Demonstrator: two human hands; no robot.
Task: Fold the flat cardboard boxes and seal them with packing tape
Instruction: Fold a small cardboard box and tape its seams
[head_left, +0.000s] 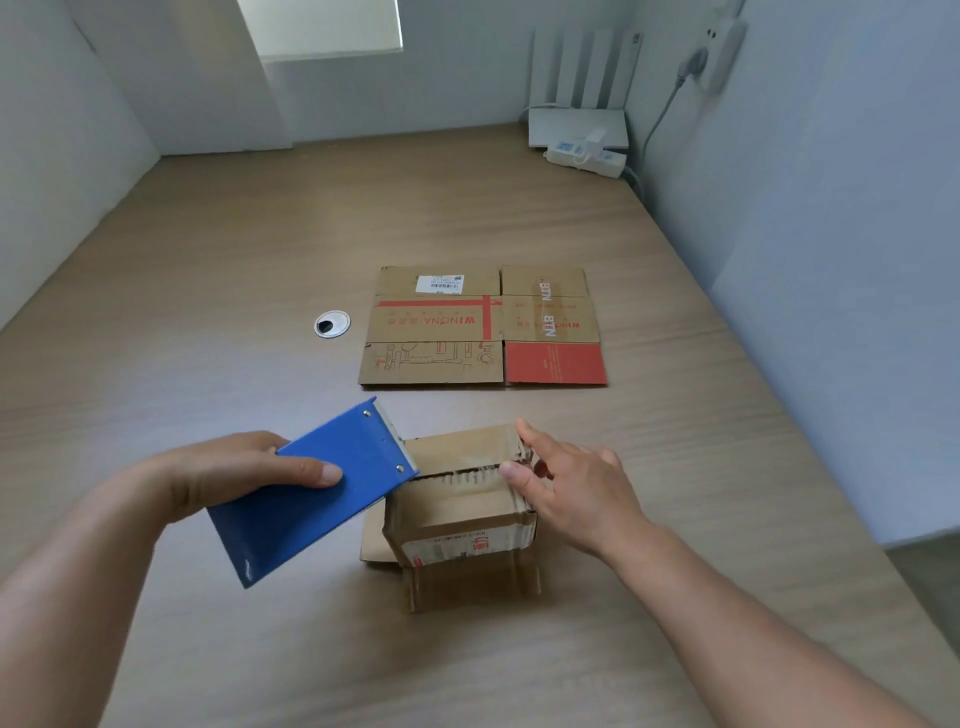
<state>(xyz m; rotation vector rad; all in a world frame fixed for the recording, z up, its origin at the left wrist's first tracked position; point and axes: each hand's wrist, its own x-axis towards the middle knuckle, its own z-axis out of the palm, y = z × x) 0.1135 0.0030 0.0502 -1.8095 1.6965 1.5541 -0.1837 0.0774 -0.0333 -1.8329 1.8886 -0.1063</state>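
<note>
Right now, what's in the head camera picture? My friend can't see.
A left hand holds a blue tape dispenser at a small folded box; the right hand touches the box's top. A flat cardboard box lies behind on the table.

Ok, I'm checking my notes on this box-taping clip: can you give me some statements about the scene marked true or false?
1. The left hand holds a blue tape dispenser. True.
2. The right hand grips a roll of tape. False: its straight fingers touch the top of the small folded box.
3. A flat cardboard box lies on the table beyond the small folded box. True.
4. The flat cardboard box leans against the wall. False: it lies flat on the table.
5. The round cable grommet sits right of the flat cardboard box. False: it sits left of it.
</note>
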